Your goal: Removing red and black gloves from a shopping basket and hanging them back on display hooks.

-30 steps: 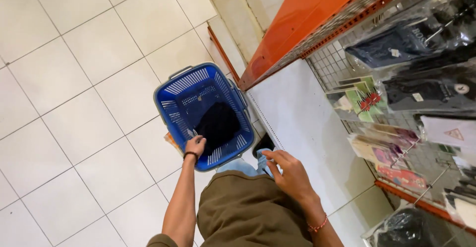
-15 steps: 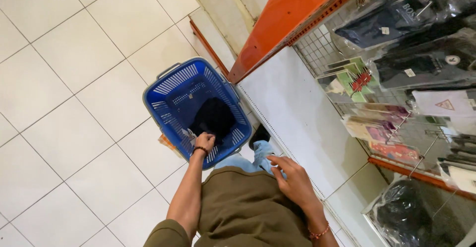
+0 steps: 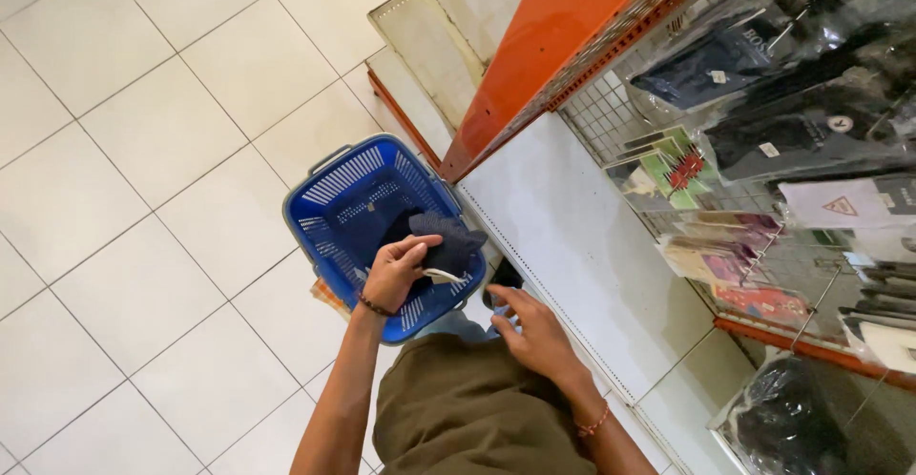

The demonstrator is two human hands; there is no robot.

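Gripping a dark garment (image 3: 441, 242) over blue basket (image 3: 336, 184) — left hand (image 3: 398, 270).

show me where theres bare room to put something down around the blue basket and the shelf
Free: the white tiled floor left of the blue plastic basket, and the white shelf board between the orange upright and the wire rack of packets. Crowded: the basket, where the left hand grips a dark garment.
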